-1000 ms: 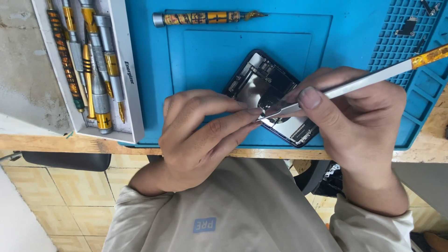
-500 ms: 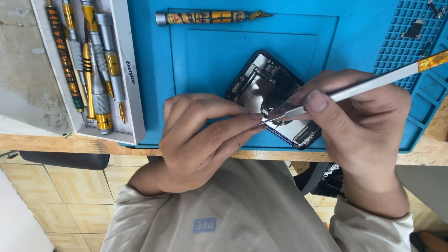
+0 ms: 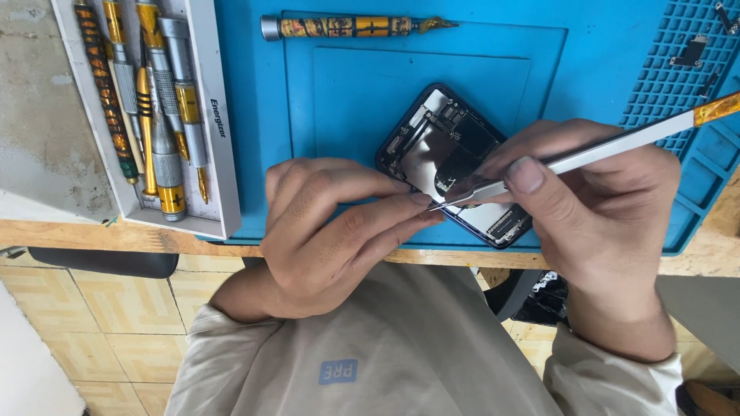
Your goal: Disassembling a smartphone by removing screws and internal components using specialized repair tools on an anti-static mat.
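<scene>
Both hands meet over an opened phone [image 3: 455, 158] near the blue mat's [image 3: 339, 100] front edge. Left hand [image 3: 331, 231] rests on the mat with fingertips pinched together beside the phone; right hand [image 3: 601, 208] grips a white tool [image 3: 617, 146], tip inside the phone. Farther off lie a tray of screwdrivers [image 3: 212, 115] and a loose screwdriver [image 3: 347, 27].
</scene>
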